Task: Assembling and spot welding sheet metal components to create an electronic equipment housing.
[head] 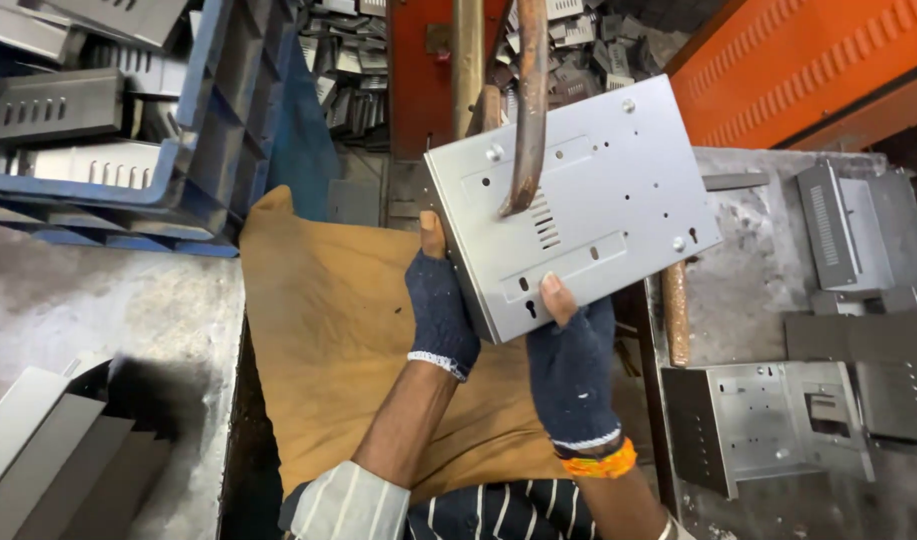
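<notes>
Both hands hold a grey sheet-metal panel [588, 190] with slots, small holes and a vent grille, tilted in front of me. My left hand [440, 305], in a dark fingerless glove, grips its lower left edge. My right hand [570, 355], gloved the same way with an orange band at the wrist, grips the bottom edge with the thumb on the face. A curved rusty metal rod [530, 100] comes down from above and its tip rests against the panel near the grille.
A blue crate [193, 150] at upper left holds more metal panels. A brown cloth [328, 330] covers my lap. Bent metal parts [768, 420] lie on the worn bench at right, with folded sheets [58, 450] at lower left. An orange machine body [808, 60] rises at upper right.
</notes>
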